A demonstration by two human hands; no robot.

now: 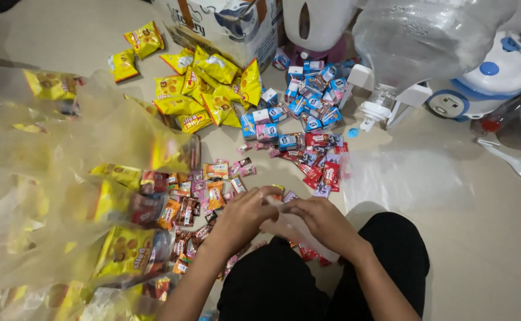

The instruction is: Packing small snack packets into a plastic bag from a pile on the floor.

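Head view only. Left hand (244, 217) and right hand (322, 221) together over the lap, just above black trousers (308, 279); fingers of both pinched on a thin clear bag (284, 223), working at its mouth — nothing visibly inside it yet; the bag sits between the hands, at the near edge of the sweets (204, 196) spread on the floor (486, 238).

Risks, as judged: thin film likely to tear if pulled apart too hard at the pinch; slippery plastic liable to slide out of the fingertips; small sweets close to the knees easily scattered by a wrist or forearm sweeping across; filled clear bags (64, 208) heaped at left, leaning loosely — apt to slump onto the loose pile and mix the sorted with the unsorted; big water bottle (421, 35) tilted on its stand at upper right, well apart from the hands, no near danger.

Counts, as far as visible: two hands; one bag in hand; yellow packets (207, 89) loose on the floor — roughly a dozen or more, overlapping; small blue cartons (308, 101) — about fifteen to twenty, too crowded for an exact count; red wrappers (320, 160) — near ten; small mixed sweets — too many and too small to count; one cardboard box (225, 24); one white spoon (510, 160).
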